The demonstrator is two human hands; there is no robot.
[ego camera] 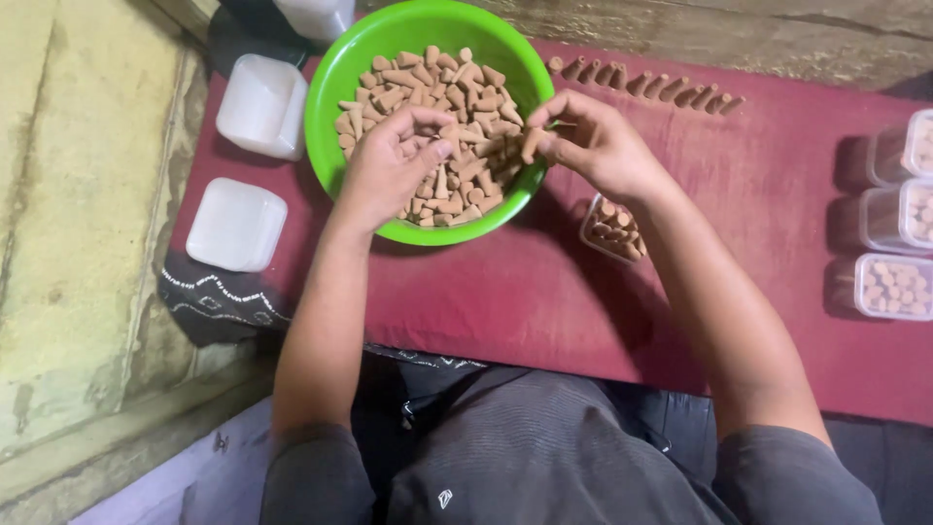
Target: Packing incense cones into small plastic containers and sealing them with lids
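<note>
Presently, your maroon cloth (pixel 680 292) spans the centre and right of the frame. The green bowl (pixel 335 83) at upper centre holds tan cones (pixel 457 97). Your left hand (pixel 389 165) rests in it, fingers curled on cones. Your right hand (pixel 598 146), at the bowl's right rim, pinches one cone (pixel 531 144). A small clear box (pixel 612 231) lies just below that hand.

Head camera looks steeply down (close) over the red cloth (pixel 544 292).

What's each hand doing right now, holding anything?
Left hand: curled over the green bowl, fingers closed on brown cones.
Right hand: pinching a single cone at the bowl's rim.
</note>
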